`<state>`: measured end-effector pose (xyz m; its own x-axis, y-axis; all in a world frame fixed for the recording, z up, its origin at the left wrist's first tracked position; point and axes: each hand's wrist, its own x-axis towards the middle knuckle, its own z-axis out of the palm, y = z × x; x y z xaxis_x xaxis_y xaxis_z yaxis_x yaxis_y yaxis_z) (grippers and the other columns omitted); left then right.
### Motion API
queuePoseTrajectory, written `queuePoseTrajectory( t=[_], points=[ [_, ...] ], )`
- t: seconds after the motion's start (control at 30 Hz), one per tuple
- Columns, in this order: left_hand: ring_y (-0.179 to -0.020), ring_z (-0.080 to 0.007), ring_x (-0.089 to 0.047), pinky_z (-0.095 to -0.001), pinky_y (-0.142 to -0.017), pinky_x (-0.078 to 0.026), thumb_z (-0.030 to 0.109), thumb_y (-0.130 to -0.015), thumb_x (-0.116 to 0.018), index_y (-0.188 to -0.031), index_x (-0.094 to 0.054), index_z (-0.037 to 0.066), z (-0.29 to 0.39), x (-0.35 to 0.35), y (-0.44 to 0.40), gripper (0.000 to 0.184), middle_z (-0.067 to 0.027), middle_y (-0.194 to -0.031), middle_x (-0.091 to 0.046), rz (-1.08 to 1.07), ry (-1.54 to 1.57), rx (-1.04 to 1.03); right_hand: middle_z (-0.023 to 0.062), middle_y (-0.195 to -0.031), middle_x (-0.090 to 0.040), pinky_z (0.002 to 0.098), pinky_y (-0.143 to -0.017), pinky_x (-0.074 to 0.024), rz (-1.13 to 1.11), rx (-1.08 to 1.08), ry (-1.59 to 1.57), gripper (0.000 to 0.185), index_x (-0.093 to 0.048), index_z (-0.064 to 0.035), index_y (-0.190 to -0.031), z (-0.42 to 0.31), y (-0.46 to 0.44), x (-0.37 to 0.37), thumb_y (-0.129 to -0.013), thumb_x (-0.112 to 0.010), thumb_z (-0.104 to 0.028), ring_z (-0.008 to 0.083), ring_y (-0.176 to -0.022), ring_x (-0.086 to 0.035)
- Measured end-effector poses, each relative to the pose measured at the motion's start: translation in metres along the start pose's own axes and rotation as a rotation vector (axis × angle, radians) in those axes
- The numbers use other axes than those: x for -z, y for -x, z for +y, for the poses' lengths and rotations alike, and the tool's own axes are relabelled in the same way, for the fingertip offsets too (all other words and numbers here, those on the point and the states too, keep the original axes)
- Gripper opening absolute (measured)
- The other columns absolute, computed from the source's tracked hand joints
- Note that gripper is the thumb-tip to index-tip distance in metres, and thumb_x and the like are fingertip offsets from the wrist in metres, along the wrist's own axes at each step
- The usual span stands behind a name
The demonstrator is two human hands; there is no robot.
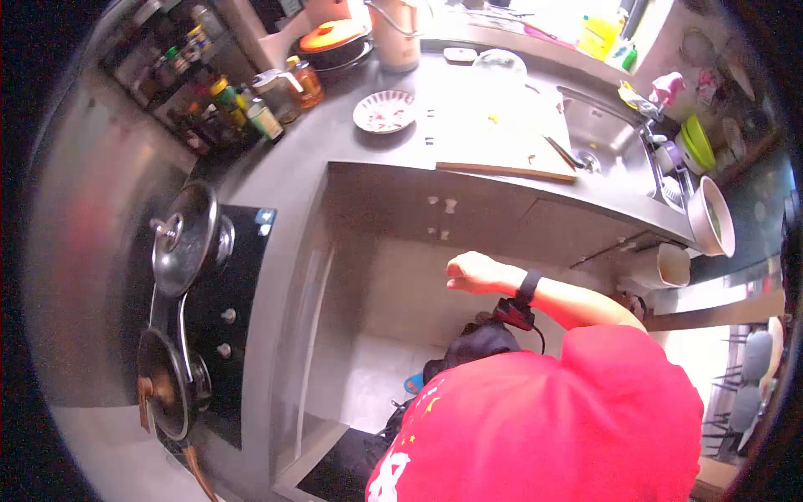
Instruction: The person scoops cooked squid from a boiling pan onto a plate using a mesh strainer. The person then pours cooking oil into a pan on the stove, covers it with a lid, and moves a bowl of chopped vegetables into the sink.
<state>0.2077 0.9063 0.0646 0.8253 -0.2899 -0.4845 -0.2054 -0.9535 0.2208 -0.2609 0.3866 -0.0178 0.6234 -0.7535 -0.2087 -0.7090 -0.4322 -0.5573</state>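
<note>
My right hand [473, 273] hangs in front of my red shirt, above the floor and short of the counter cabinets. Its fingers are curled in, and nothing shows between them. A black band [529, 286] circles the wrist, with a dark device [514, 314] and cable just below. My left hand is out of the picture. On the counter beyond lie a wooden cutting board [504, 170], bright with glare, and a knife [564, 152] near its right edge. A white fluted plate [384, 111] with reddish bits stands left of the board.
Left is a black stove [242, 276] with a lidded pan [186, 238] and a second lidded pan [165, 381]. A sink [609, 125] lies right of the board. Bottles [263, 119] and an orange-lidded pot [335, 38] line the back. A pale bowl [711, 216] sits far right.
</note>
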Motion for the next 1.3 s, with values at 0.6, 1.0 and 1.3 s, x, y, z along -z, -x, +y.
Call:
queuePoseTrajectory(
  t=[0.6,1.0,1.3],
  points=[
    [-0.116,-0.0247,-0.061,-0.0345,-0.1,-0.046,0.011,-0.083,-0.07,-0.129,-0.059,0.003,0.607,-0.125,0.126,0.048,-0.0167,-0.123,-0.064,0.034,-0.065,-1.441,0.0159,-0.087,-0.067,0.0421,-0.077,-0.0507,0.761,-0.062,-0.225,0.011,-0.067,-0.0037,-0.093,0.182,0.104,0.142,-0.086,-0.067,-0.012,0.0352,-0.084,-0.064],
    [-0.095,-0.0268,-0.069,-0.0326,-0.075,-0.055,0.022,-0.099,-0.055,-0.132,-0.044,0.001,0.757,-0.229,0.052,0.04,-0.0207,-0.111,-0.066,-0.663,0.724,-0.782,0.014,-0.084,-0.065,0.0338,-0.07,-0.049,0.945,-0.303,-0.395,0.006,-0.066,0.0012,-0.09,0.206,0.156,0.154,-0.086,-0.062,-0.002,0.0263,-0.075,-0.062],
    [-0.097,-0.0396,-0.067,-0.0386,-0.069,-0.058,0.022,-0.103,-0.046,-0.127,-0.029,0.001,0.846,-0.282,-0.025,0.037,-0.0298,-0.116,-0.06,-0.787,1.005,-0.471,0.0156,-0.086,-0.066,0.0351,-0.068,-0.0515,0.876,-0.37,-0.346,0.009,-0.066,0.0008,-0.092,0.202,0.084,0.183,-0.087,-0.063,-0.006,0.0277,-0.077,-0.065]
  ],
)
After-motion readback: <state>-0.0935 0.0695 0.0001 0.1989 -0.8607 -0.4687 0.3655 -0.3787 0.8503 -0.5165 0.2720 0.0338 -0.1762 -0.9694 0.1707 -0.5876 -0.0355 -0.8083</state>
